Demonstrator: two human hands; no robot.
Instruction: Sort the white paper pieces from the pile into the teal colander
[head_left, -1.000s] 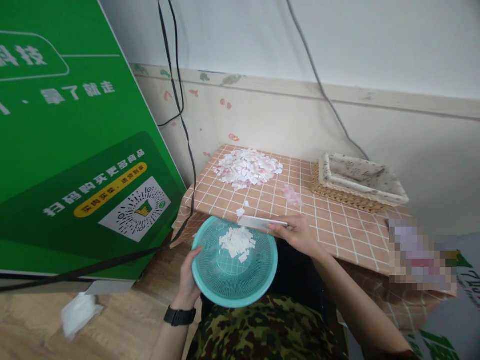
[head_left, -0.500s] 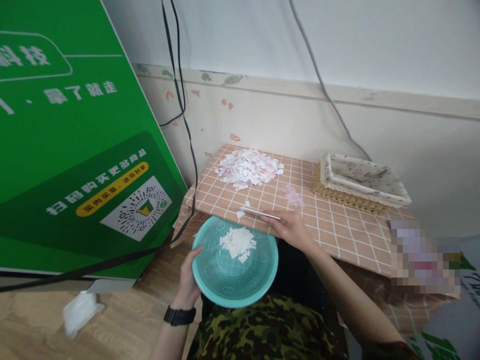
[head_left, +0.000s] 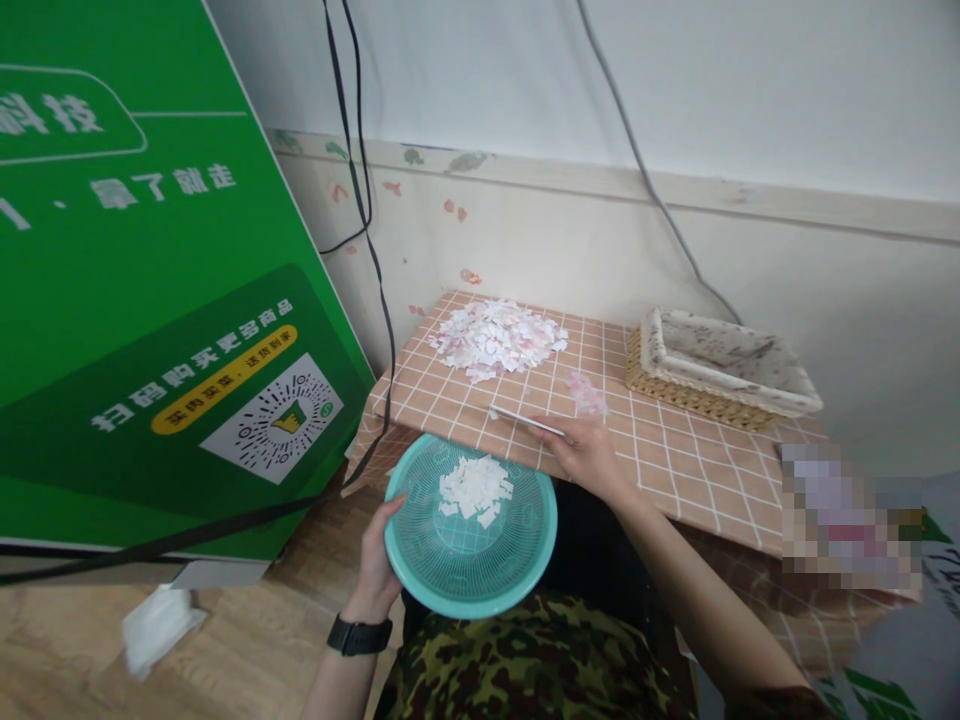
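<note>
My left hand [head_left: 381,555] grips the left rim of a teal plastic colander [head_left: 469,592], thumb over the edge. White paper scraps [head_left: 476,490] lie in a small heap inside it. The colander is held just below the table's front edge. My right hand [head_left: 589,455] is closed on a thin, flat white card [head_left: 525,418], seen nearly edge-on low over the tabletop. A small white scrap [head_left: 493,412] shows at the card's left tip. Farther back on the table is a bigger pile of white and pinkish paper scraps [head_left: 499,338].
The table wears a brown checked cloth [head_left: 675,465]. Pinkish scraps [head_left: 586,393] lie beyond my right hand. A lined wicker basket [head_left: 720,375] stands at the back right. On the left are a green panel [head_left: 150,300] and a hanging black strap [head_left: 382,300].
My right hand and the card have shifted slightly right. A white scrap seen at the table's front edge below the card is no longer there. The left hand and colander have hardly moved.
</note>
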